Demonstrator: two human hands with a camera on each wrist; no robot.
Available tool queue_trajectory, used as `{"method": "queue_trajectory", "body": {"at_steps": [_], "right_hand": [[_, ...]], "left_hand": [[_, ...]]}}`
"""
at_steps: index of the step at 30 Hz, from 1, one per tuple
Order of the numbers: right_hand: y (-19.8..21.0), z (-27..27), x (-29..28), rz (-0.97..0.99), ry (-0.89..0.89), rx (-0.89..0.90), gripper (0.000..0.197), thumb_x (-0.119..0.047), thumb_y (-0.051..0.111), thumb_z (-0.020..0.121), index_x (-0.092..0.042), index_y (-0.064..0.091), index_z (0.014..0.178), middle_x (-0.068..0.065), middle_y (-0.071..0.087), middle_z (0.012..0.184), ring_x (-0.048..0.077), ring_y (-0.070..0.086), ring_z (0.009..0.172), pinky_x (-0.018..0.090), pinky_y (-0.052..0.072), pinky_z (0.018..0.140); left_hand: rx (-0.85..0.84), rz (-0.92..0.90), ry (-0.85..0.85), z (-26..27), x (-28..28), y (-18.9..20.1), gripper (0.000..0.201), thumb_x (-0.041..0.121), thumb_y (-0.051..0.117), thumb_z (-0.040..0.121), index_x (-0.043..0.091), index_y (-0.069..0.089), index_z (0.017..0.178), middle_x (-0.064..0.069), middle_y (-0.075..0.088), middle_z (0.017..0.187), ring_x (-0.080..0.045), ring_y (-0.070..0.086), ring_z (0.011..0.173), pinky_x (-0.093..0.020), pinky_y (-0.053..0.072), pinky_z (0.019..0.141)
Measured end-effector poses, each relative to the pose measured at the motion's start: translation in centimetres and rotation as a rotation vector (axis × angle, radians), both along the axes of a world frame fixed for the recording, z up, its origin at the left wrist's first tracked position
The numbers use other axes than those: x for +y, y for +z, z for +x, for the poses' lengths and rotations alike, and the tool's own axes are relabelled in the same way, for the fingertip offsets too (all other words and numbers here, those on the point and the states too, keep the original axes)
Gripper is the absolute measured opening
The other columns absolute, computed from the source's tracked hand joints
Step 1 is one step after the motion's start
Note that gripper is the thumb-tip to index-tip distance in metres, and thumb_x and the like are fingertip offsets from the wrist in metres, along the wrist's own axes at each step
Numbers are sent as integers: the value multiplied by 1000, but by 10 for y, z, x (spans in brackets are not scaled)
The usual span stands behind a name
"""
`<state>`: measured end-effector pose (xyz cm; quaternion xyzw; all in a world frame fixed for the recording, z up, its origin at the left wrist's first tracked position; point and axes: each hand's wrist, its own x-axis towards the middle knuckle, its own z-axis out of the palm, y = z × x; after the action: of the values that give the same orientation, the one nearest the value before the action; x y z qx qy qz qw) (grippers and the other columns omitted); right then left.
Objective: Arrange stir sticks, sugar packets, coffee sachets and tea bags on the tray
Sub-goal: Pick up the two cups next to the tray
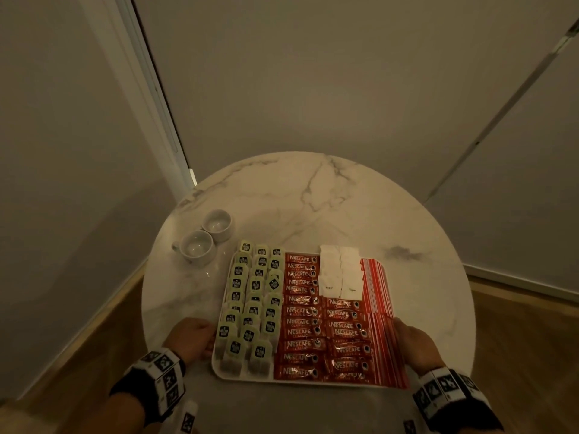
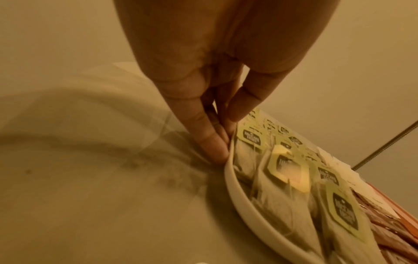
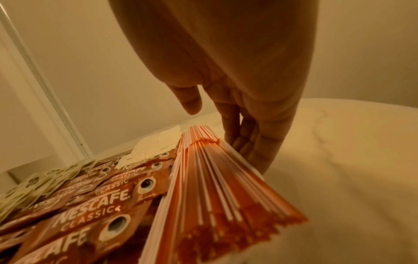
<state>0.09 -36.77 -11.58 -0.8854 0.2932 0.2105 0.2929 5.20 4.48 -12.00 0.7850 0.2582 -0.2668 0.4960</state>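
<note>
Head view: the round white marble table point(image 1: 360, 198) is bare from 11 to 2 o'clock; the filled white rectangular tray point(image 1: 216, 366) sits at 6. Left wrist view alone shows the left hand point(image 2: 210, 100), straight fingers point(image 2: 212, 141) against the tray's 9 o'clock rim; right hand point(image 3: 244, 114), fingers straight, touches the red-striped stir sticks point(image 3: 217, 182) at 3.

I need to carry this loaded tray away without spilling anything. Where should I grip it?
Grip the tray by its two short side rims, coming in from left and right, probably near the middle. The left hand and right hand already sit there. The rim is low and the packets loose, so lift level.
</note>
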Motion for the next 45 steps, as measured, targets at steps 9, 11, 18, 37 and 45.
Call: {"method": "queue_trajectory", "body": {"at_steps": [9, 11, 18, 37, 45], "right_hand": [[39, 24, 12, -272, -75, -170, 59, -52, 56, 87, -18, 45, 135, 14, 53, 131, 35, 46, 119, 49, 40, 98], [66, 58, 36, -240, 36, -326, 65, -46, 66, 82, -21, 42, 136, 10, 55, 128, 32, 45, 120, 49, 42, 97], [102, 181, 164, 86, 429, -473, 88, -31, 81, 71, -26, 31, 144, 3, 44, 137, 22, 40, 126, 41, 41, 104], [17, 294, 291, 52, 812, -377, 72, -33, 79, 73, -9, 43, 131, 10, 42, 128, 31, 49, 114, 43, 47, 95], [46, 296, 171, -16, 514, -358, 83, -25, 87, 64, -9, 41, 131, 8, 38, 133, 27, 51, 114, 35, 47, 96]], "left_hand": [[-325, 375, -193, 28, 5, 35, 11, 23, 63, 82, 13, 61, 84, -8, 60, 92, -20, 57, 80, -38, 49, 80], [-442, 441, -132, 49, 7, 49, 33, 27, 73, 76, 13, 55, 101, -7, 47, 110, -26, 51, 100, -40, 44, 91], [-383, 595, -251, 124, 24, 55, 106, 49, 84, 60, 21, 27, 145, -5, 22, 149, -29, 20, 137, -49, 31, 109], [-371, 597, -340, 180, 35, 20, 79, 57, 83, 53, 11, 58, 112, -10, 62, 114, -30, 58, 105, -38, 49, 87], [-509, 503, -544, 237, -40, 55, 72, 55, 82, 55, 23, 54, 113, -2, 61, 112, -24, 56, 100, -37, 47, 85]]}}
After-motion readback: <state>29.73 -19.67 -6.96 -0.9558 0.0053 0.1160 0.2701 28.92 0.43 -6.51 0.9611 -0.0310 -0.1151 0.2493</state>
